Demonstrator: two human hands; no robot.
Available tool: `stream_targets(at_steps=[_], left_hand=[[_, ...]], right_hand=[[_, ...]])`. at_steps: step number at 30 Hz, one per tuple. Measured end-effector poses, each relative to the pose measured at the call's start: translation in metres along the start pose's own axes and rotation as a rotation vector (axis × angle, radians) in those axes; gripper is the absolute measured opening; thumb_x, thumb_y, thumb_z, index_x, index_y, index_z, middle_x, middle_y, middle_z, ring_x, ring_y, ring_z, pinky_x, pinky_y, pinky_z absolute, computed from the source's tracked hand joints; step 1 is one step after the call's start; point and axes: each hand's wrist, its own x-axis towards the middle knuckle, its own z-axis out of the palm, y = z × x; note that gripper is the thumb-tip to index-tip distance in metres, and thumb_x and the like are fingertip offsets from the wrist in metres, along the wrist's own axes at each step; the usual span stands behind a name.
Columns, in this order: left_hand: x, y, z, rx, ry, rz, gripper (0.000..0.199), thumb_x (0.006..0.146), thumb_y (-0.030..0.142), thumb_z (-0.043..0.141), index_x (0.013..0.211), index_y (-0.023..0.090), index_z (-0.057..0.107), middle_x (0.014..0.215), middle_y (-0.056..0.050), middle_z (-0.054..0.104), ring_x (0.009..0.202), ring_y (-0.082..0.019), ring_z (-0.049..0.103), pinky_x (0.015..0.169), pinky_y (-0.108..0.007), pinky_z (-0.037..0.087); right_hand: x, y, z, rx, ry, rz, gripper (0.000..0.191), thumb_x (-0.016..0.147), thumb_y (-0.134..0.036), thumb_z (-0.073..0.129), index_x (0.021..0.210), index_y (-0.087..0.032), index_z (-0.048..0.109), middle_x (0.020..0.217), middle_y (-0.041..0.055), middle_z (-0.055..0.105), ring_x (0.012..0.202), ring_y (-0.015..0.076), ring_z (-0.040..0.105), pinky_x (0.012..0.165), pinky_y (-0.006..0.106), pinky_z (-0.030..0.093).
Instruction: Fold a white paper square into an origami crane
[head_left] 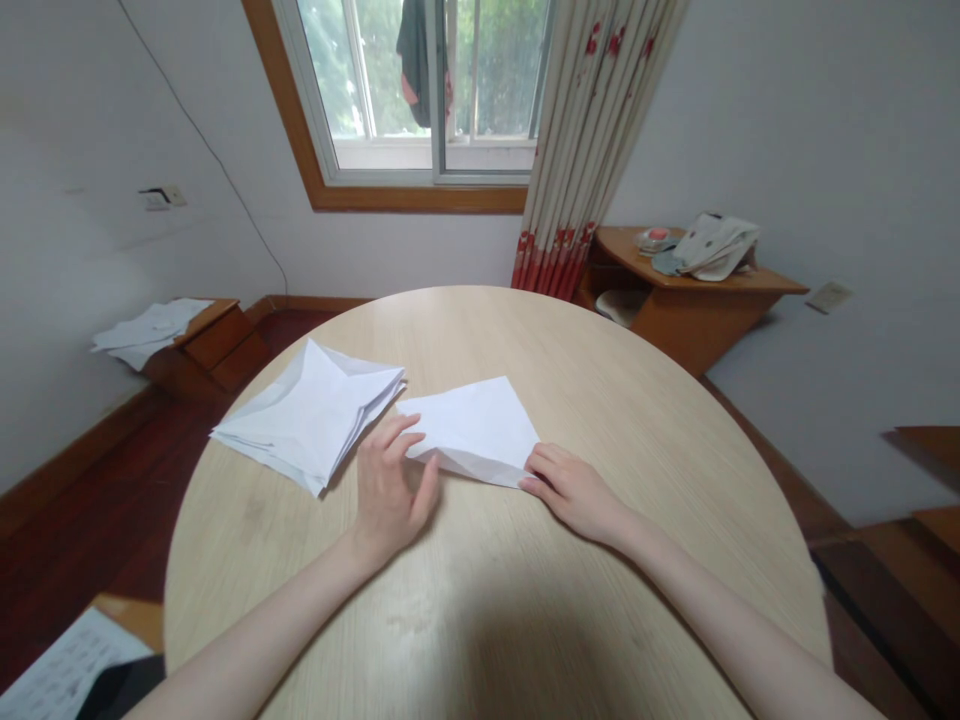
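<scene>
A folded sheet of white paper (pixel 476 420) lies on the round wooden table (pixel 495 580), its near edge lifted in a fold. My right hand (pixel 566 485) pinches the sheet's right corner between thumb and fingers. At the sheet's left end rests my left hand (pixel 394 485), fingers spread and curved, with the fingertips at the paper's edge and the thumb apart from them. Just left of that hand is a stack of folded white papers (pixel 311 410), the top one with pointed, star-like flaps.
Behind the table are a window (pixel 420 90) and a long curtain (pixel 592 130). A corner shelf (pixel 720 285) at the right holds a white bag (pixel 720 245). More papers (pixel 154 328) lie on a small cabinet (pixel 217 345) at the left.
</scene>
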Motion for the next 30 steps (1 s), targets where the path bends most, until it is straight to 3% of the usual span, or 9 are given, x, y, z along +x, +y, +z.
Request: stream_targets(at_steps=[2,5,8,11,14,18,24,30], left_hand=[[-0.002,0.006,-0.001,0.077,0.057,0.125,0.035,0.084,0.016,0.057,0.117,0.023,0.045,0.110,-0.009,0.062,0.109,-0.024,0.056,0.094,-0.043,0.042],[-0.005,0.014,0.001,0.164,0.038,0.357,0.027,0.085,0.014,0.056,0.110,0.023,0.053,0.099,-0.004,0.070,0.104,-0.019,0.060,0.100,-0.037,0.034],[-0.005,0.019,0.006,0.187,-0.065,0.548,0.016,0.090,0.012,0.050,0.099,0.021,0.060,0.095,-0.001,0.073,0.099,-0.016,0.063,0.100,-0.032,0.032],[-0.003,0.023,0.014,0.188,-0.230,0.622,0.017,0.092,0.010,0.046,0.096,0.015,0.062,0.099,-0.004,0.073,0.098,-0.017,0.065,0.094,-0.031,0.038],[-0.003,0.025,0.022,0.224,-0.355,0.612,0.020,0.093,0.011,0.045,0.106,0.011,0.060,0.112,-0.010,0.069,0.109,-0.021,0.062,0.096,-0.034,0.040],[-0.007,0.024,0.028,0.276,-0.425,0.548,0.024,0.093,0.012,0.044,0.113,0.009,0.057,0.121,-0.013,0.065,0.113,-0.023,0.060,0.101,-0.037,0.039],[-0.004,0.023,0.028,0.296,-0.446,0.518,0.024,0.095,0.012,0.041,0.112,0.012,0.058,0.104,-0.007,0.069,0.096,-0.019,0.063,0.099,-0.038,0.036],[-0.004,0.028,0.027,0.360,-0.460,0.398,0.016,0.094,0.014,0.045,0.094,0.018,0.061,0.082,-0.001,0.067,0.085,-0.018,0.061,0.098,-0.038,0.029]], right_hand=[[0.002,-0.001,0.004,-0.023,0.017,-0.003,0.021,0.096,-0.027,0.044,0.080,-0.020,0.055,0.084,0.0061,0.060,0.081,0.0207,0.054,0.072,0.033,0.043],[0.004,-0.003,0.009,-0.016,0.030,-0.012,0.020,0.096,-0.025,0.044,0.080,-0.019,0.055,0.083,0.0058,0.060,0.080,0.0204,0.054,0.073,0.033,0.042],[0.007,-0.004,0.011,0.022,0.039,-0.008,0.019,0.095,-0.023,0.045,0.079,-0.019,0.054,0.082,0.0058,0.060,0.080,0.0200,0.054,0.074,0.034,0.043],[0.007,-0.006,0.011,0.084,0.048,-0.007,0.015,0.093,-0.019,0.047,0.079,-0.019,0.053,0.082,0.0056,0.060,0.079,0.0194,0.053,0.073,0.033,0.043],[0.007,-0.008,0.009,0.152,0.050,0.009,0.009,0.091,-0.017,0.051,0.081,-0.019,0.052,0.083,0.0050,0.060,0.079,0.0186,0.053,0.073,0.032,0.044],[0.007,-0.009,0.006,0.227,0.053,0.050,0.004,0.087,-0.017,0.057,0.087,-0.019,0.053,0.084,0.0042,0.061,0.078,0.0176,0.055,0.072,0.031,0.044],[0.006,-0.009,0.006,0.236,0.062,0.066,0.008,0.085,-0.017,0.059,0.091,-0.019,0.053,0.083,0.0038,0.061,0.078,0.0178,0.056,0.070,0.031,0.043],[0.001,-0.014,0.002,0.216,0.022,0.062,0.007,0.088,-0.021,0.058,0.084,-0.019,0.053,0.081,0.0033,0.059,0.077,0.0179,0.055,0.069,0.030,0.042]])
